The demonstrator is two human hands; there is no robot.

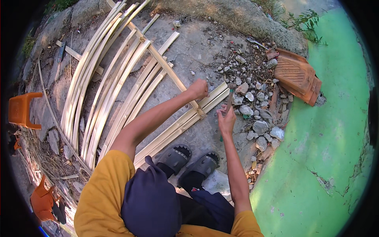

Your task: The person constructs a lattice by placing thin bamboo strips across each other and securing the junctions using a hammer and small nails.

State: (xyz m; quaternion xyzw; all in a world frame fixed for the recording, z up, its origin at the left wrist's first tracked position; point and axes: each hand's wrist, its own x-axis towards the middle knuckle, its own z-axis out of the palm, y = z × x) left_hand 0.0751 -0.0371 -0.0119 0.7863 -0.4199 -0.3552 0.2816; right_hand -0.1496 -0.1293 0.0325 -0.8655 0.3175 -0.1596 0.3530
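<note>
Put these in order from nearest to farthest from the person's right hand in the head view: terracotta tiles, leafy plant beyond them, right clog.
1. Right clog, lower left of the right hand
2. Terracotta tiles, to its upper right
3. Leafy plant, beyond the tiles

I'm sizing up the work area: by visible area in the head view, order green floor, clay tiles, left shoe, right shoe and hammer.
1. Green floor
2. Clay tiles
3. Left shoe and right shoe: too alike to rank
4. Hammer, partly covered by the right hand
</note>
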